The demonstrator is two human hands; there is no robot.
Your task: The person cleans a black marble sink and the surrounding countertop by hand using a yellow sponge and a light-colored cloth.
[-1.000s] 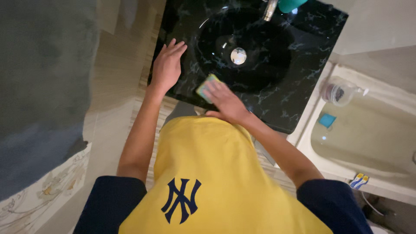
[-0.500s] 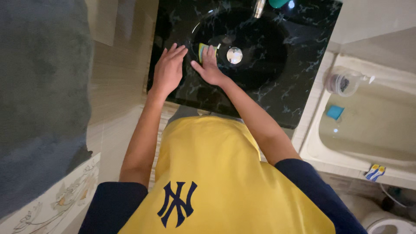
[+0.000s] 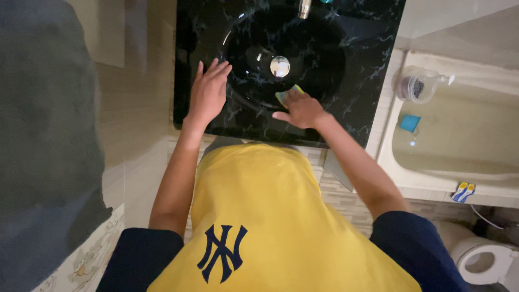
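A black marbled counter (image 3: pixel 373 65) holds a round black basin (image 3: pixel 319 54) with a shiny metal drain (image 3: pixel 280 66) in its middle. My left hand (image 3: pixel 208 93) lies flat on the counter at the basin's left rim, fingers spread, holding nothing. My right hand (image 3: pixel 301 110) presses a yellow-green sponge (image 3: pixel 285 96) against the basin's near inner wall, just below the drain. Only the sponge's upper edge shows past my fingers. The base of a metal tap (image 3: pixel 304 7) pokes in at the top edge.
A cream bathtub (image 3: pixel 459 135) lies to the right, with a clear jug (image 3: pixel 419 85) and a blue square (image 3: pixel 410 123) at its near end. A toilet roll (image 3: pixel 478 259) sits bottom right. A grey wall (image 3: pixel 43 135) fills the left.
My right hand has slid the sponge from the basin's left side back toward its near middle. The left hand has stayed on the counter at the rim.
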